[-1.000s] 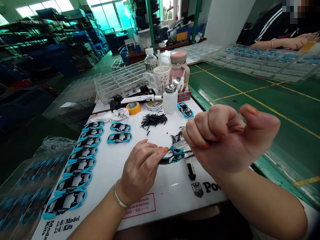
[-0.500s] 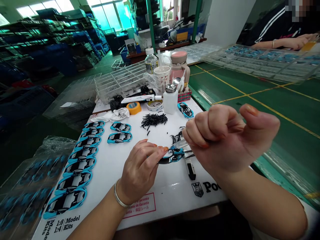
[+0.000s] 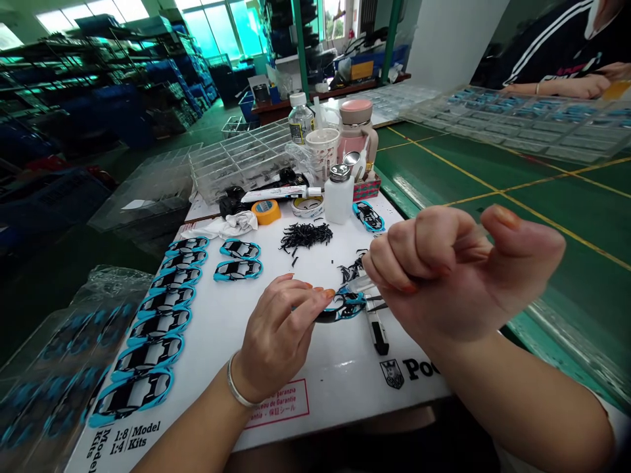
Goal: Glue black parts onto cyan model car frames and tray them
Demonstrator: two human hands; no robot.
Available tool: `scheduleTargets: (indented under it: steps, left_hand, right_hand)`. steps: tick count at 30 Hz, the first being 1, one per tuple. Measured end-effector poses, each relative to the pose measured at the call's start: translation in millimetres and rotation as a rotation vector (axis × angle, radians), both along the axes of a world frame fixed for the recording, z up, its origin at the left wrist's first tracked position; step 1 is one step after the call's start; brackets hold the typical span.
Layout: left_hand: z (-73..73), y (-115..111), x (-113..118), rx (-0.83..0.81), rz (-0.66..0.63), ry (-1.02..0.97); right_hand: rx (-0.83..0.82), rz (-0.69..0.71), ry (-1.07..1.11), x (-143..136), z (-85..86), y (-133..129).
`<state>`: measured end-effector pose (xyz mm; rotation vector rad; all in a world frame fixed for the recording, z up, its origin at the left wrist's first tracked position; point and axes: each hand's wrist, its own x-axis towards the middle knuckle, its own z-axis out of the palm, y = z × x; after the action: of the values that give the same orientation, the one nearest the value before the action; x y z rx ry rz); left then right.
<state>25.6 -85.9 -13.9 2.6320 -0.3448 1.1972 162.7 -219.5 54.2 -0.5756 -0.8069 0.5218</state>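
My left hand pinches a blue-and-black model car body by its near end, low over the white board. My right hand is curled closed at the car's other end, palm partly toward me. Dark tweezers jut from under its fingers, their tips close to the car; whether they touch it I cannot tell. Beside them a clear, pointed plastic piece shows, its other end hidden by the hand. Small black curved parts lie behind the car. Under the tweezers rests a white-and-black tool.
Blue car bodies line the board's left side. At the back stand a larger heap of black parts, a white metal-capped bottle, orange tape, a glue tube and a pink flask. Another person's hand is far right.
The view has shifted slightly. Both my hands keep nearly the same pose around the car body. The other person's upper body has moved a little at the far right.
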Motion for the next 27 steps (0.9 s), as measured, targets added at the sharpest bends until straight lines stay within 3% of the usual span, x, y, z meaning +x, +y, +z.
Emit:
scheduleTargets:
  steps: [12,17,20,23,27]
  left_hand:
    - [1.4,-0.9,0.3,-0.006,0.026,-0.005]
    - [1.0,4.5,-1.2,-0.023,0.038,-0.011]
    - [1.7,12.6,-6.3,-0.033,0.105,-0.011]
    - [2.1,23.3,-12.7,-0.108,0.213,-0.043]
    - [1.4,39.8,-15.1,-0.579,0.248,-0.037]
  right_hand:
    - [-0.024,0.002,-0.026,0.1,1.5,0.4]
    - [-0.102,-0.094,-0.060,15.8,12.9,-9.1]
    - [-0.160,-0.244,-0.083,35.4,19.8,-25.8]
    - [-0.091,-0.524,-0.103,55.7,20.6,-42.1]
    - [0.009,-0.867,-0.098,81.5,12.1,-44.7]
